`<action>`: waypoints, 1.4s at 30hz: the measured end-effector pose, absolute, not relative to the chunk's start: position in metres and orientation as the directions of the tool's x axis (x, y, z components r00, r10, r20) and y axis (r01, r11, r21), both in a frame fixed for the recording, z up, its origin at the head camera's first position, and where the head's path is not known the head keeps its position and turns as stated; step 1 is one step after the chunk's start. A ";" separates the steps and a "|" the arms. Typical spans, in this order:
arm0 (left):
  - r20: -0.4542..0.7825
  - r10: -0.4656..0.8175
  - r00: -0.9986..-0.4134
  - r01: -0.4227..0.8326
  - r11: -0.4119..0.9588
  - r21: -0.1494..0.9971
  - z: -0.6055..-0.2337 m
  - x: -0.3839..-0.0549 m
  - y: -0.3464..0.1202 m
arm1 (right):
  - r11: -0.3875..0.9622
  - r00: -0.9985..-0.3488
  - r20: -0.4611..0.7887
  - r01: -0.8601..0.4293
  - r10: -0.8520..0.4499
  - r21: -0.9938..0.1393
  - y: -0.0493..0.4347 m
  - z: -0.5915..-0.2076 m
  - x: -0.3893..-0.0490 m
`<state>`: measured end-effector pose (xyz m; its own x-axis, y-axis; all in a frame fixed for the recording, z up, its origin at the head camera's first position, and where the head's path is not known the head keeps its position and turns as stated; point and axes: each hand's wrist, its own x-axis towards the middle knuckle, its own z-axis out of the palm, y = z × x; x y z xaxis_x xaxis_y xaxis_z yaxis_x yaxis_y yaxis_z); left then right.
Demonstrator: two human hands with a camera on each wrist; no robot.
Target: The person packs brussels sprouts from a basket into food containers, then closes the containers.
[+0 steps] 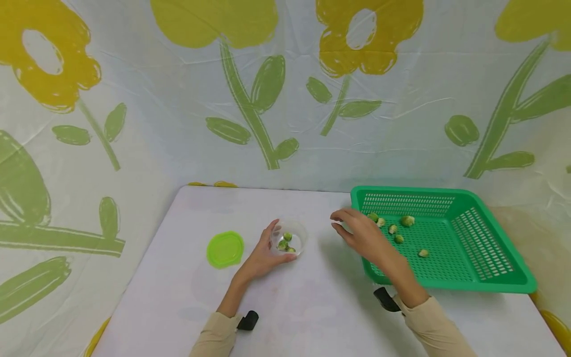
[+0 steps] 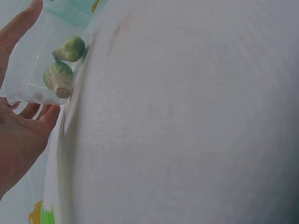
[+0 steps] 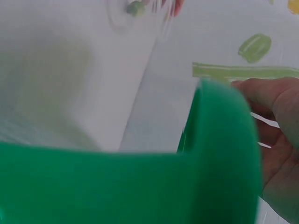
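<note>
My left hand [image 1: 263,259] holds a clear plastic tub [image 1: 302,238], its thumb and fingers round opposite sides. A few Brussels sprouts [image 1: 287,237] lie inside the tub; two of them, one a pale-stemmed sprout [image 2: 59,78], show through its wall in the left wrist view. To the right, my right hand [image 1: 362,235] hovers by the left edge of a green basket [image 1: 446,287], fingers loosely bent and thumb apart. Nothing shows between them. The basket's blurred rim partly covers this hand in the right wrist view. Several more sprouts [image 1: 407,220] lie in the basket.
A lime-green lid [image 1: 225,249] lies flat on the white table [image 1: 285,307], left of the tub. Behind the table hangs a flower-printed cloth [image 1: 294,114]. The basket's perforated walls stand up along the right side of the table.
</note>
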<state>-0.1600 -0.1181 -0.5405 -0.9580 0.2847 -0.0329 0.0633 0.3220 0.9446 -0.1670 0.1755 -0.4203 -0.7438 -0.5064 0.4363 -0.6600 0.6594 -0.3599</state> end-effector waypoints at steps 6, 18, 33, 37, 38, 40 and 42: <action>-0.040 0.280 -0.959 0.059 0.337 0.940 -0.540 -0.159 -0.118 | 0.671 -0.749 0.458 -0.648 -0.478 -0.361 0.191 -0.420 -0.164; -0.042 0.274 -0.961 0.055 0.335 0.941 -0.539 -0.157 -0.118 | 0.688 -0.745 0.509 -0.636 -0.430 -0.349 0.225 -0.426 -0.159; -0.029 0.276 -0.961 0.063 0.318 0.946 -0.536 -0.157 -0.118 | 0.742 -0.767 0.500 -0.593 -0.403 -0.312 0.264 -0.443 -0.145; -0.026 0.285 -0.958 0.069 0.318 0.945 -0.538 -0.158 -0.119 | 0.752 -0.773 0.484 -0.587 -0.410 -0.300 0.273 -0.448 -0.141; -0.029 0.287 -0.958 0.067 0.320 0.945 -0.538 -0.158 -0.119 | 0.756 -0.778 0.477 -0.581 -0.408 -0.301 0.274 -0.449 -0.140; -0.035 0.287 -0.957 0.062 0.321 0.945 -0.539 -0.158 -0.119 | 0.763 -0.787 0.463 -0.572 -0.408 -0.300 0.278 -0.451 -0.138; -0.041 0.285 -0.958 0.054 0.319 0.946 -0.539 -0.158 -0.119 | 0.769 -0.795 0.447 -0.564 -0.409 -0.301 0.282 -0.454 -0.136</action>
